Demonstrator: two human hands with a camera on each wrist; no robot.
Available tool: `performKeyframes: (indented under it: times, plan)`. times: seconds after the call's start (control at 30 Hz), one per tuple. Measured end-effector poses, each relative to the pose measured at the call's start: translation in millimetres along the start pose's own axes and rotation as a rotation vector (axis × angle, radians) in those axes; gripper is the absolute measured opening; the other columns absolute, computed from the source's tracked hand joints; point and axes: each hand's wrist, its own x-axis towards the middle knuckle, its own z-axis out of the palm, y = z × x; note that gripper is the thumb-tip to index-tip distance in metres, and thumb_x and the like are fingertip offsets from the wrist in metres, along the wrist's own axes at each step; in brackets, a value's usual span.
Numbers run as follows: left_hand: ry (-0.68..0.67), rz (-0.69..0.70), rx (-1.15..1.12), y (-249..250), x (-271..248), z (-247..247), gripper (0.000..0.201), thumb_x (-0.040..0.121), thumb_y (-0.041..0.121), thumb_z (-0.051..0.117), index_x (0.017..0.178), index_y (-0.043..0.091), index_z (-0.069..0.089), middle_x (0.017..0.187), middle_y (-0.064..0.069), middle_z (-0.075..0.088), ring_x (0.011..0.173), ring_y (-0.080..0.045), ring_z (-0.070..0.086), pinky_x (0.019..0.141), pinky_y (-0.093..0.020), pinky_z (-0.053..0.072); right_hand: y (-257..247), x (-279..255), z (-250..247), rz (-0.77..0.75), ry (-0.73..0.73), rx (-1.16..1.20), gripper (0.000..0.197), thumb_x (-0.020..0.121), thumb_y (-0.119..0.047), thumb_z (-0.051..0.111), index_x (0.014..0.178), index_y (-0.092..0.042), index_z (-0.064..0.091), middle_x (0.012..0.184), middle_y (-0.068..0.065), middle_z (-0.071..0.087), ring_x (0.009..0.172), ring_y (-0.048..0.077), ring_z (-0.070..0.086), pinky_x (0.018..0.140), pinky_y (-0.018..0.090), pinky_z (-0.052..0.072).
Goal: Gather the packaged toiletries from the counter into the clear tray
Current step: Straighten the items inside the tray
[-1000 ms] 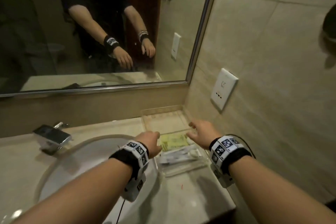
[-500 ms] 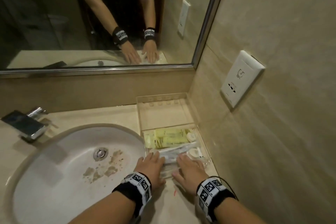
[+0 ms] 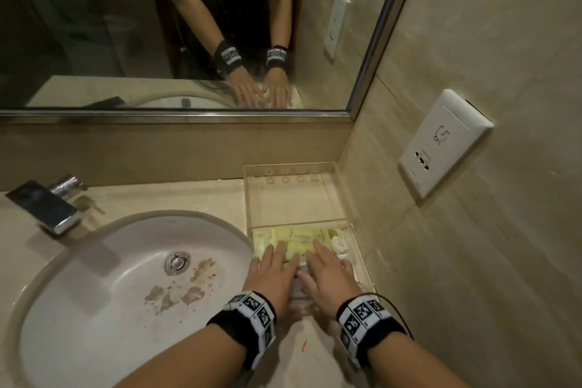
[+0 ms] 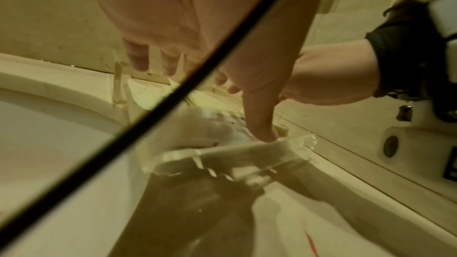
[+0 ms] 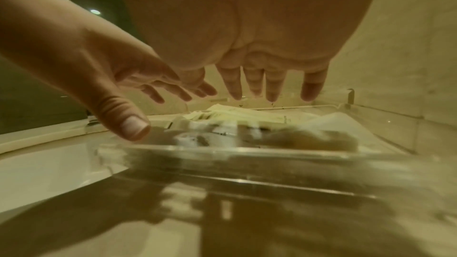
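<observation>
A clear two-compartment tray (image 3: 293,167) stands on the counter against the right wall. Its far compartment is bare. The near one holds yellow packets (image 3: 299,238), a small white round item (image 3: 338,243) and clear-wrapped pieces. My left hand (image 3: 274,268) and right hand (image 3: 327,271) lie side by side, palms down, over the near compartment with fingers straight and spread. In the left wrist view my left hand (image 4: 197,46) points its thumb down at the tray's near wall (image 4: 247,151). In the right wrist view my right hand (image 5: 259,65) hovers just above the packets (image 5: 235,116); contact is unclear.
A white sink basin (image 3: 126,277) with brown stains lies left of the tray, a chrome faucet (image 3: 47,208) behind it. A mirror (image 3: 189,25) spans the back wall. A wall socket (image 3: 441,142) sits on the tiled right wall. A red mark (image 3: 304,345) shows on the counter.
Both hands have slid forward from the tray's near end to over the packets in the near compartment. The head view has drawn closer and lower.
</observation>
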Motion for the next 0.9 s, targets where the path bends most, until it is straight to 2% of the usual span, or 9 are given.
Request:
performKeyframes:
  times: [0.07, 0.17, 0.27, 0.4, 0.43, 0.5, 0.6, 0.77, 0.9]
  plan:
    - [-0.064, -0.045, -0.012, -5.3, 11.2, -2.2, 0.108, 0.080, 0.053, 0.068, 0.155, 0.026, -0.004, 0.162, -0.011, -0.017, 0.150, -0.032, -0.011, 0.120, -0.051, 0.006, -0.1, 18.4, 3.0, 0.018, -0.067, -0.009, 0.063, 0.098, -0.053, 0.025, 0.152, -0.024, 0.013, 0.161, -0.005, -0.008, 0.148, 0.016, -0.004, 0.117, 0.049, 0.004]
    - [-0.131, -0.065, -0.005, -14.8, 21.5, -0.9, 0.113, 0.075, 0.061, 0.067, 0.155, 0.025, -0.004, 0.164, -0.011, -0.007, 0.150, -0.031, -0.001, 0.120, -0.051, 0.008, 1.2, 31.0, 11.4, 0.029, -0.147, -0.048, 0.064, 0.098, -0.053, 0.019, 0.153, -0.023, 0.006, 0.161, -0.007, -0.005, 0.148, 0.014, -0.004, 0.117, 0.050, -0.002]
    - [-0.132, -0.052, 0.003, -21.4, 19.0, 6.2, 0.103, 0.075, 0.065, 0.063, 0.154, 0.025, 0.011, 0.163, -0.005, 0.010, 0.148, -0.027, 0.016, 0.118, -0.051, 0.014, 2.5, 24.0, 19.0, 0.018, -0.169, -0.047, 0.063, 0.098, -0.053, 0.016, 0.153, -0.022, 0.007, 0.161, -0.007, -0.001, 0.148, 0.012, -0.001, 0.117, 0.049, -0.005]
    - [-0.023, -0.024, 0.039, -19.4, 16.7, 2.2, 0.090, 0.073, 0.068, 0.060, 0.146, 0.026, 0.030, 0.152, -0.007, 0.031, 0.138, -0.028, 0.028, 0.112, -0.049, 0.023, 3.7, 20.7, 16.2, -0.003, -0.110, -0.035, 0.063, 0.098, -0.053, 0.018, 0.152, -0.023, 0.011, 0.161, -0.006, 0.006, 0.148, 0.011, 0.003, 0.118, 0.047, -0.005]
    - [0.009, -0.021, 0.037, -17.8, 19.4, -0.6, 0.089, 0.074, 0.068, 0.059, 0.146, 0.025, 0.030, 0.152, -0.009, 0.030, 0.139, -0.029, 0.026, 0.112, -0.049, 0.023, 3.4, 23.4, 12.9, -0.012, -0.058, -0.030, 0.061, 0.098, -0.053, 0.020, 0.151, -0.023, 0.015, 0.161, -0.004, 0.010, 0.147, 0.011, 0.006, 0.118, 0.047, -0.003]
    - [0.028, -0.025, 0.013, -14.9, 27.2, -3.8, 0.092, 0.078, 0.067, 0.056, 0.151, 0.025, 0.019, 0.160, -0.012, 0.014, 0.146, -0.030, 0.014, 0.116, -0.050, 0.018, 2.2, 30.1, 6.9, -0.014, 0.001, -0.018, 0.060, 0.098, -0.051, 0.023, 0.151, -0.023, 0.018, 0.161, -0.003, 0.010, 0.148, 0.012, 0.007, 0.119, 0.047, 0.002]
    - [-0.030, -0.059, 0.009, -14.3, 38.5, -2.1, 0.089, 0.084, 0.063, 0.047, 0.155, 0.024, 0.009, 0.164, -0.008, -0.003, 0.150, -0.029, 0.003, 0.118, -0.051, 0.013, 0.8, 39.7, 7.2, 0.009, -0.084, -0.025, 0.062, 0.098, -0.051, 0.023, 0.152, -0.021, 0.013, 0.162, -0.003, 0.004, 0.148, 0.014, 0.003, 0.119, 0.049, 0.002]
    - [-0.095, -0.078, 0.064, -19.4, 49.3, -3.0, 0.081, 0.089, 0.059, 0.041, 0.155, 0.022, 0.012, 0.165, -0.005, -0.002, 0.150, -0.028, 0.008, 0.118, -0.053, 0.011, 2.4, 50.0, 10.8, 0.032, -0.139, -0.011, 0.063, 0.098, -0.053, 0.021, 0.152, -0.022, 0.012, 0.161, -0.006, 0.001, 0.148, 0.013, 0.001, 0.117, 0.051, 0.000]
    - [-0.037, -0.097, 0.066, -10.6, 40.6, -2.4, 0.076, 0.090, 0.050, 0.044, 0.154, 0.021, 0.014, 0.164, -0.009, -0.001, 0.149, -0.030, 0.009, 0.118, -0.052, 0.013, 2.7, 36.9, 11.1, 0.010, -0.090, -0.011, 0.064, 0.097, -0.055, 0.023, 0.152, -0.022, 0.014, 0.161, -0.003, 0.005, 0.148, 0.014, 0.003, 0.118, 0.051, 0.000]
